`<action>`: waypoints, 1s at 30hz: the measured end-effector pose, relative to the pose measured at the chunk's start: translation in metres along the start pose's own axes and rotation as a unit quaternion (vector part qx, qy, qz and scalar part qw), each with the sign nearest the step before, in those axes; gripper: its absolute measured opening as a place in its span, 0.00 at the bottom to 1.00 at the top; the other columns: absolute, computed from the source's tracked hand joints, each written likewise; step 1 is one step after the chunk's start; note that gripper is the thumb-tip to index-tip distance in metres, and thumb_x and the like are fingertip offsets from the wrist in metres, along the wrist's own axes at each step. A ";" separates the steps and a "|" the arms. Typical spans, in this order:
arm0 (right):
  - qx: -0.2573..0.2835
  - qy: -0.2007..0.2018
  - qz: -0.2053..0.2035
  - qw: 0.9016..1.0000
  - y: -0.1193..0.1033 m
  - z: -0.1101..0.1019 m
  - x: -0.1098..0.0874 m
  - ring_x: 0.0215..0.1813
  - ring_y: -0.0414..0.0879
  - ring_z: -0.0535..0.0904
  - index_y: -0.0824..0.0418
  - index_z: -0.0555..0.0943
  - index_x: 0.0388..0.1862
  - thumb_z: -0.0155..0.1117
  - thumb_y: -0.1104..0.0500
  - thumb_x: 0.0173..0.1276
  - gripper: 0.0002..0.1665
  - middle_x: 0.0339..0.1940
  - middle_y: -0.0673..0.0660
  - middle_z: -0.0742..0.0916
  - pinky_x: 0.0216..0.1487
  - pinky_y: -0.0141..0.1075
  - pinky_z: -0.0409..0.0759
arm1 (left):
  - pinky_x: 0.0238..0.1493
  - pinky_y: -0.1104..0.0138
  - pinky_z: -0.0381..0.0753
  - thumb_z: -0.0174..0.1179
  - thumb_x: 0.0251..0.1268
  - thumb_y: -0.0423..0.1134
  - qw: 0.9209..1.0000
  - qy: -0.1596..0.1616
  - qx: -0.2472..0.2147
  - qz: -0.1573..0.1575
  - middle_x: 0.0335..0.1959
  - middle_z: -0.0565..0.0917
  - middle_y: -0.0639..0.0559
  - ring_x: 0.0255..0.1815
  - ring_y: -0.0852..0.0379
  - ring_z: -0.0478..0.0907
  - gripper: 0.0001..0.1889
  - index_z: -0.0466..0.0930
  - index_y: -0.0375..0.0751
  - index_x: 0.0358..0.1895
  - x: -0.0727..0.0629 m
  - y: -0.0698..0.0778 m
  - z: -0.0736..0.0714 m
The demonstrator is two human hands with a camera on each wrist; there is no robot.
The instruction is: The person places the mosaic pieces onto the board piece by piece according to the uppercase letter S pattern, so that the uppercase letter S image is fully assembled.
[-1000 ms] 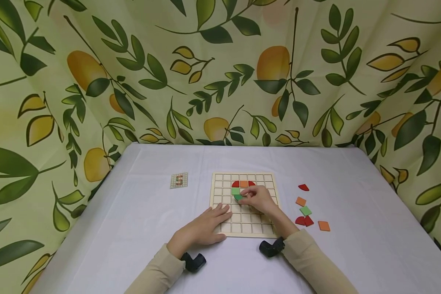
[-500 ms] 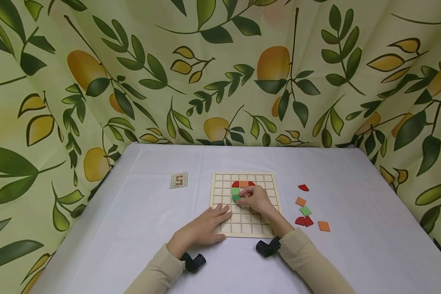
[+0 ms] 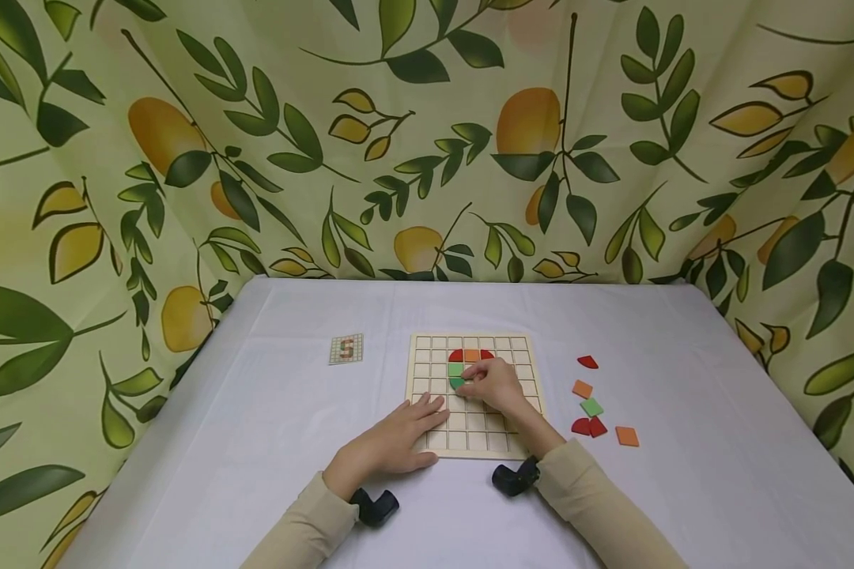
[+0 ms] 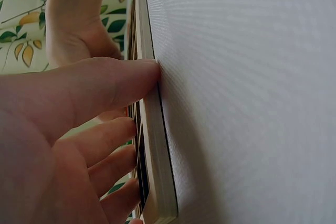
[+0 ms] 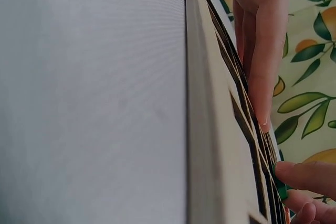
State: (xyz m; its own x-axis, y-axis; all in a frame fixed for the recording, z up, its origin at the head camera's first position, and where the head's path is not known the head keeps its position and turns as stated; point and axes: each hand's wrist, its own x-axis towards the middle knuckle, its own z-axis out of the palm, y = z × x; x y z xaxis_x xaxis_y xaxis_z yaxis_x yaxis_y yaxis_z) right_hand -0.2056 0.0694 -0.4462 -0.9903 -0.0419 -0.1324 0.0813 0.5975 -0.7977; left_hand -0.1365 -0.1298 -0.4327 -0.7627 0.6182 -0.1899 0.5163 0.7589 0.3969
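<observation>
A wooden grid board (image 3: pixel 477 443) lies on the white table. On it my right hand (image 3: pixel 498 385) pinches a dark green quarter-circle tile (image 3: pixel 457 383) between thumb and fingertip, down in the cell below a light green square tile (image 3: pixel 456 369). The right wrist view shows this dark green tile (image 5: pixel 283 189) at the fingertips. Above sit a red quarter-circle tile (image 3: pixel 455 356), an orange square tile (image 3: pixel 472 356) and another red tile (image 3: pixel 487 355). My left hand (image 3: pixel 397 437) rests flat with spread fingers over the board's lower left part, its thumb (image 4: pixel 139 80) on the near edge.
Right of the board lie loose tiles: a red one (image 3: pixel 587 363), an orange square (image 3: pixel 582 390), a light green square (image 3: pixel 592 408), two red ones (image 3: pixel 589 427) and another orange square (image 3: pixel 628 436). A small pattern card (image 3: pixel 346 348) lies left of the board.
My right hand has shifted slightly left with the dark green tile, which now lines up under the light green square. The left hand has stayed still.
</observation>
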 end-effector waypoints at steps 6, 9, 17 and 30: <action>-0.001 0.007 0.002 1.000 0.000 0.001 0.000 0.22 0.41 0.65 0.64 0.87 0.33 0.77 0.62 0.48 0.12 0.16 0.48 0.72 0.24 0.29 0.61 | 0.79 0.49 0.54 0.59 0.64 0.46 1.000 -0.001 -0.006 -0.005 0.78 0.59 0.49 0.81 0.47 0.50 0.33 0.62 0.46 0.73 0.001 0.000 0.000; 0.001 0.008 0.001 1.000 -0.001 0.000 0.000 0.23 0.41 0.65 0.64 0.87 0.33 0.78 0.62 0.48 0.13 0.16 0.48 0.71 0.24 0.29 0.61 | 0.79 0.48 0.54 0.59 0.64 0.45 1.000 -0.001 -0.009 -0.004 0.78 0.59 0.49 0.81 0.47 0.50 0.34 0.62 0.46 0.73 0.000 0.000 0.000; -0.006 0.010 0.000 1.000 -0.002 0.000 0.001 0.23 0.41 0.65 0.64 0.87 0.32 0.79 0.62 0.46 0.13 0.16 0.48 0.72 0.25 0.29 0.61 | 0.79 0.48 0.54 0.59 0.65 0.46 1.000 -0.003 -0.013 -0.005 0.78 0.58 0.49 0.81 0.47 0.49 0.33 0.62 0.47 0.73 0.000 0.000 -0.001; 0.014 0.005 -0.005 1.000 -0.001 -0.001 -0.001 0.21 0.40 0.63 0.65 0.87 0.32 0.77 0.63 0.48 0.12 0.14 0.47 0.70 0.23 0.29 0.60 | 0.79 0.48 0.54 0.59 0.64 0.46 1.000 -0.001 -0.011 -0.003 0.78 0.59 0.49 0.81 0.47 0.50 0.33 0.62 0.47 0.73 -0.001 0.000 0.000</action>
State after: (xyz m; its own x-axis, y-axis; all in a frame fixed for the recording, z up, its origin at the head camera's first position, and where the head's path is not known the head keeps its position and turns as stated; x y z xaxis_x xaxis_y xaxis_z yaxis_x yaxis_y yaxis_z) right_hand -0.2045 0.0695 -0.4444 -0.9922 -0.0391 -0.1187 0.0749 0.5744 -0.8151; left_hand -0.1358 -0.1301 -0.4327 -0.7646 0.6144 -0.1947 0.5033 0.7579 0.4151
